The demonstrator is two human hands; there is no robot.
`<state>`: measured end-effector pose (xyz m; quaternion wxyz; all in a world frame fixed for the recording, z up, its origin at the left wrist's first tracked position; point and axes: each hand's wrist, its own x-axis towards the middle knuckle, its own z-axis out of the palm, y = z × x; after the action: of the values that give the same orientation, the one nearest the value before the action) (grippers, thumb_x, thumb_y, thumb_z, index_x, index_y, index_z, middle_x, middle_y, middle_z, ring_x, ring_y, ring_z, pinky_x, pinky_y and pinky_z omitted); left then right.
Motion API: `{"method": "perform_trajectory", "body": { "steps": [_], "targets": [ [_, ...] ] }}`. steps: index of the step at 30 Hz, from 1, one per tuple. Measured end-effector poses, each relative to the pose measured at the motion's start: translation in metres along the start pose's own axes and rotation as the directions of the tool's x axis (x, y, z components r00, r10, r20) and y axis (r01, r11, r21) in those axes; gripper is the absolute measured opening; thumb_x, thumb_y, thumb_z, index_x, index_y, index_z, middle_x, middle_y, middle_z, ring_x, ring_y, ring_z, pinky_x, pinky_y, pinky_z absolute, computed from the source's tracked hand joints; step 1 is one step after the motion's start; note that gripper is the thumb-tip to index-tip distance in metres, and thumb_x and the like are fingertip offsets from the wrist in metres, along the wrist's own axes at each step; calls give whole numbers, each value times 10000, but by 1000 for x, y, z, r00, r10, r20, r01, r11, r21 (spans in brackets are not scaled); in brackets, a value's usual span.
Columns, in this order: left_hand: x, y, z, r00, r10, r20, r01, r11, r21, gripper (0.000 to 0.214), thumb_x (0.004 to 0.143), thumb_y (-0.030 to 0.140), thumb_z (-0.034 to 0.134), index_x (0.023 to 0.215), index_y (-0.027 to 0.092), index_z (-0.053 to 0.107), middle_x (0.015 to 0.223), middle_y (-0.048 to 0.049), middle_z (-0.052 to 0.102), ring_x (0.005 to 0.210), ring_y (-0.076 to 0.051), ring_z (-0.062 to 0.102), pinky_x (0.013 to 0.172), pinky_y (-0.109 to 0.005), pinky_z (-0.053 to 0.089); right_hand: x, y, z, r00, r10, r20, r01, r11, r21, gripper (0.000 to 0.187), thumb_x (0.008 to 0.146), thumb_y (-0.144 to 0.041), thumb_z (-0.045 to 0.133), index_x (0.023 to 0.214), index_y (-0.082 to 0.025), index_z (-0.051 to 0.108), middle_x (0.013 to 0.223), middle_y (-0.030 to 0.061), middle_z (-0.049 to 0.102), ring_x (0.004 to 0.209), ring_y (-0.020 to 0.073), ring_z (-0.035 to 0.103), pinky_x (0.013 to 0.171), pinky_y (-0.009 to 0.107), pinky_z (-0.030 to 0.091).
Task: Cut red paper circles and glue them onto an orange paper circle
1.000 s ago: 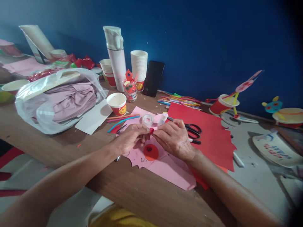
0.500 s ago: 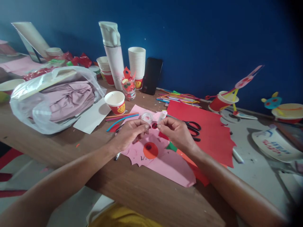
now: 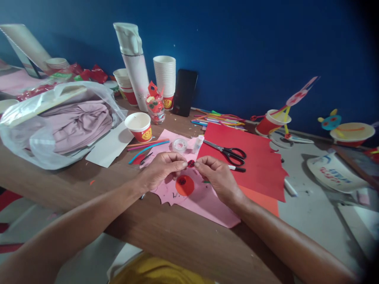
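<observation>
Between the fingertips of both hands is a small dark red round piece with black marks [image 3: 191,163]. My left hand [image 3: 166,169] pinches its left edge and my right hand [image 3: 213,175] its right edge. Just below lies an orange paper circle [image 3: 186,187] with a black scribbled spot, on a sheet of pink paper [image 3: 204,207]. Beyond the fingers are a roll of clear tape [image 3: 179,145] and a small white glue bottle [image 3: 198,144]. Black-handled scissors [image 3: 233,155] and a black-capped marker [image 3: 237,169] rest on red paper [image 3: 257,169] to the right.
A paper cup [image 3: 138,127], a glass of red scraps [image 3: 155,108], a tall white flask [image 3: 135,71], stacked cups [image 3: 165,75] and a phone [image 3: 185,93] stand behind. A plastic bag [image 3: 59,122] fills the left. Paper-cup crafts [image 3: 271,121] stand at the right.
The view has shifted slightly, so most things sit further left. Both hands have drawn a little nearer, and the scissors and marker show more fully. Both still hold the small round piece.
</observation>
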<state>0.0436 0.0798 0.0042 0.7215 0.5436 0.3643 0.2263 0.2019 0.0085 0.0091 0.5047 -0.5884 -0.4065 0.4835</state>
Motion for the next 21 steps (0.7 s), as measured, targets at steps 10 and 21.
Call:
{"method": "perform_trajectory", "body": {
  "steps": [10,21],
  "targets": [
    [0,-1,-4,1000,26,11,-27,992,126,145,725,291,619,714,148,597,505,40,492,430,-52,403,396,-187,252,-1,0,-5,998,-3,55,5,999,-47,177,737,-340,595,691,-171,569,568,-55,477,505,78,390,494,214,323],
    [-2,4,-3,999,10,52,-22,970,242,104,724,245,585,681,150,586,496,49,436,424,-47,352,405,-191,231,1,-5,-9,991,-1,134,20,990,-141,198,732,-344,612,665,-166,556,601,-42,496,532,82,424,500,214,347]
  ]
}}
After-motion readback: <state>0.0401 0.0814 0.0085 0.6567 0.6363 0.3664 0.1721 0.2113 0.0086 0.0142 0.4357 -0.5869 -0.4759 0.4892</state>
